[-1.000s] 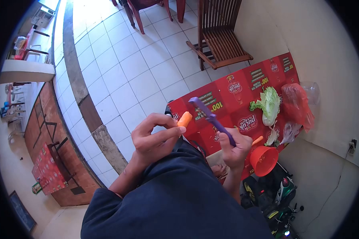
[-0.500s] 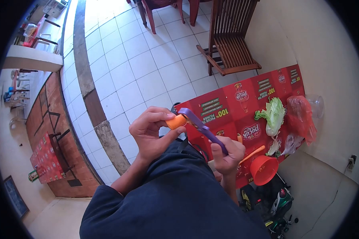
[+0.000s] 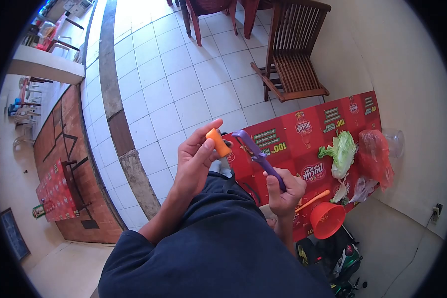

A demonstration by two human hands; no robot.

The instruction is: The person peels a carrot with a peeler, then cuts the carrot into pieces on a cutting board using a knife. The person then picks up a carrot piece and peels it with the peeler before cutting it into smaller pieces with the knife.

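Note:
A short stub of carrot [image 3: 218,142] is pinched between the thumb and fingers of my left hand [image 3: 196,156]. My right hand [image 3: 286,191] grips the handle of a purple peeler [image 3: 258,158], its head pointing up toward the carrot with a small gap between them. On the red table beyond my right hand lies a thin orange carrot or stick [image 3: 313,199]. Beside that stands an orange-red bowl [image 3: 328,221] with small orange scraps in it. A head of leafy cabbage or lettuce [image 3: 341,154] rests farther up the table.
The red printed tablecloth [image 3: 278,124] covers the table on my right. At its far end are a red plastic bag [image 3: 374,154], a clear container [image 3: 394,143] and a clear bag [image 3: 363,188]. A wooden folding chair [image 3: 293,64] stands behind the table, by the wall.
The peeler has come away from the carrot, leaving a gap. My left hand has tipped the carrot from nearly level to more upright. The view has shifted slightly.

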